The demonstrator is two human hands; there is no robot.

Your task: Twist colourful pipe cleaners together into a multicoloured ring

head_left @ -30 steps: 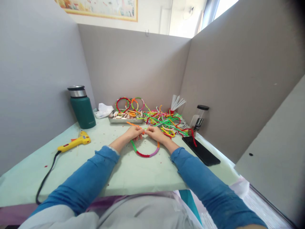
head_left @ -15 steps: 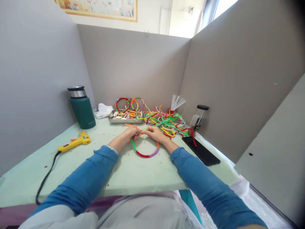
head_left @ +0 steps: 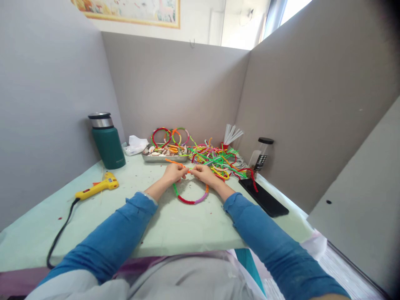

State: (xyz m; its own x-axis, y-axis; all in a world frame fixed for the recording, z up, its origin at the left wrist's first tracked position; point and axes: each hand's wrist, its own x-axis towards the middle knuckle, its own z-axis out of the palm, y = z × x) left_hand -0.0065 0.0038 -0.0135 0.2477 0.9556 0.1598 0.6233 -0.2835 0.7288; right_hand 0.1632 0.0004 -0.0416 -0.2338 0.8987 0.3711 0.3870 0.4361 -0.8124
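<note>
Between my hands is a ring wrapped in coloured pipe cleaner (head_left: 186, 202), with green, red, purple and orange stretches along its lower arc. My left hand (head_left: 175, 173) is closed in a pinch at the ring's far side. An orange pipe cleaner (head_left: 170, 161) comes out of it, its loose end pointing up and left. My right hand (head_left: 202, 174) pinches the ring just to the right, fingertips close to the left ones. A bit of orange and green shows between the fingertips; the rest of the far arc is hidden by the hands.
A metal tray (head_left: 165, 158) of shells stands behind, finished-looking rings (head_left: 161, 129) leaning there. Right of it lies a tangle of pipe cleaners (head_left: 215, 158). A yellow glue gun (head_left: 98, 187) and green flask (head_left: 108, 146) are left; a black phone (head_left: 265, 200) and clear bottle (head_left: 261, 154) right.
My left hand has moved slightly right and up, nearer my right hand. The orange loose end has shifted up with it, and the ring has moved a little. My right hand stays almost still.
</note>
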